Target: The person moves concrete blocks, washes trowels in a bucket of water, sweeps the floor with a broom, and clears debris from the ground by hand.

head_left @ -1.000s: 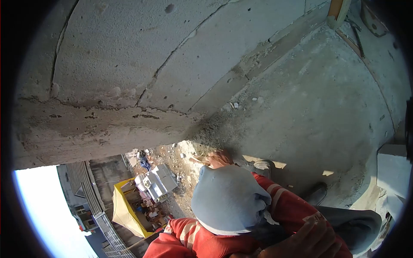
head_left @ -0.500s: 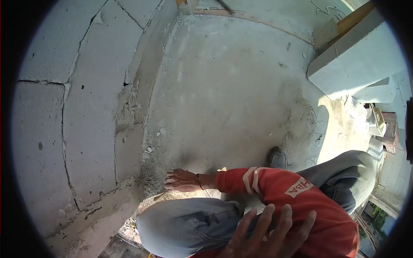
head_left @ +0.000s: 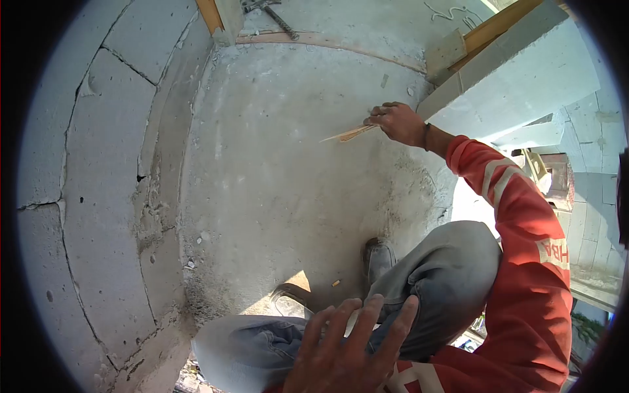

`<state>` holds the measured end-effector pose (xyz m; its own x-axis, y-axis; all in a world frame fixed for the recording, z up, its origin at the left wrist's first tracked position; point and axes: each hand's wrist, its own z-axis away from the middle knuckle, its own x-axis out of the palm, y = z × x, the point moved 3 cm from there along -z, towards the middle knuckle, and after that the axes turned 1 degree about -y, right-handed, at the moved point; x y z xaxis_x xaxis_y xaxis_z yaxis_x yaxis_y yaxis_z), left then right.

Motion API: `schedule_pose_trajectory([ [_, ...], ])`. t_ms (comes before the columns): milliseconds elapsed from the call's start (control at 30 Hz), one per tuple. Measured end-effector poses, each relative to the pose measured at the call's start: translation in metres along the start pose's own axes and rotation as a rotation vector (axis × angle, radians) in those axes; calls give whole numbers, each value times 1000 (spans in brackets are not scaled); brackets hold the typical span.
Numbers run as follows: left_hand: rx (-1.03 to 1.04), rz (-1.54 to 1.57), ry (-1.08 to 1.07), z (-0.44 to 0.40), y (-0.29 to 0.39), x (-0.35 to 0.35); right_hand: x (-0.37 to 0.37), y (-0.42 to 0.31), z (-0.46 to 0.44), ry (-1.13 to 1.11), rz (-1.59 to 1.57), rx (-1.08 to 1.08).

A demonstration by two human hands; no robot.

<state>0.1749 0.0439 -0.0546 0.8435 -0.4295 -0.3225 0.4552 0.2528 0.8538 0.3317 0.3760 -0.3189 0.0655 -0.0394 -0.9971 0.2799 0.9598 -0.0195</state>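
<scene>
Wood sliver [head_left: 356, 133], split, pale: grasped in right hand [head_left: 402, 124], over concrete floor [head_left: 282, 177], near large pale block [head_left: 524, 78]; left hand [head_left: 344, 354]: released, fingers spread, before grey-blue jeans [head_left: 452, 259]

Two hands [head_left: 401, 124], two shoes [head_left: 379, 259], wood slivers [head_left: 357, 133] (perhaps two).

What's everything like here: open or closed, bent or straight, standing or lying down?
Right hand: closed around thin wood.
Thin wood: held at one end, other end sticking out.
Left hand: open, fingers apart.
Knees: bent.
Ridged rod: lying down.
Block wall: standing, with gaps at joints.
</scene>
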Motion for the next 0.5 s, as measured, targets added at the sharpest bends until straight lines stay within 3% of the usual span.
schedule_pose_trajectory([
  [67, 3, -190, 134, -8, -1, -6, 37, -13, 68, 42, -217, 300],
  [133, -65, -142, 114, -15, -8, -6, 49, -40, 133, 210, -239, 441],
  [267, -159, 82, 160, -23, 0, -1, 46, -101, 276, 17, -249, 686],
  [300, -181, -115, 23, -33, 8, -6, 38, -110, 306, -71, -254, 758],
  [400, -289, -71, -49, -24, 15, 0, -29, -124, 343, -388, -112, 953],
  [500, -242, -106, -20, -32, 15, 20, -116, -92, 345, -217, -178, 1131],
])
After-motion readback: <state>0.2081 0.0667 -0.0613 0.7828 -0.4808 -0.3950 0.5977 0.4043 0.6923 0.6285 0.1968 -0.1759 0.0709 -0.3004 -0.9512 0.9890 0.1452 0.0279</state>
